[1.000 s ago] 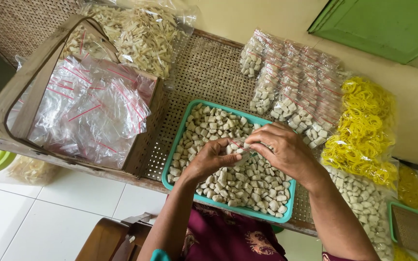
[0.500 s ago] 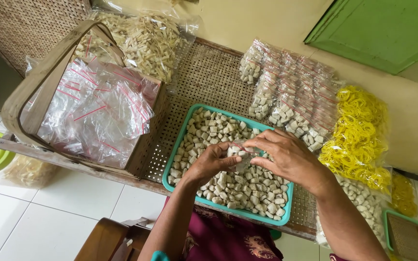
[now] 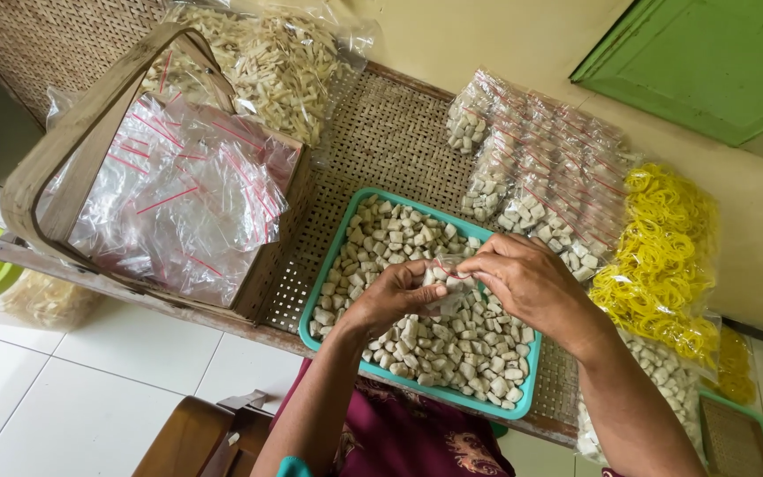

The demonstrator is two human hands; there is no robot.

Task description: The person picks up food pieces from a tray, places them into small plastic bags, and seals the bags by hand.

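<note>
Small clear bag [image 3: 449,284] is pinched between left hand [image 3: 392,299] and right hand [image 3: 530,284], both grips clamped on it, held just above teal tray [image 3: 328,284] of pale pieces [image 3: 479,349] near worktop's front edge.

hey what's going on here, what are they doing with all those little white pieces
A person holds a small clear bag with both hands, left hand and right hand, over a teal tray of pale chunks. The bag already has some chunks in it. Filled bags lie piled beyond the tray, beside yellow rubber bands. A basket of empty bags sits to the left.
</note>
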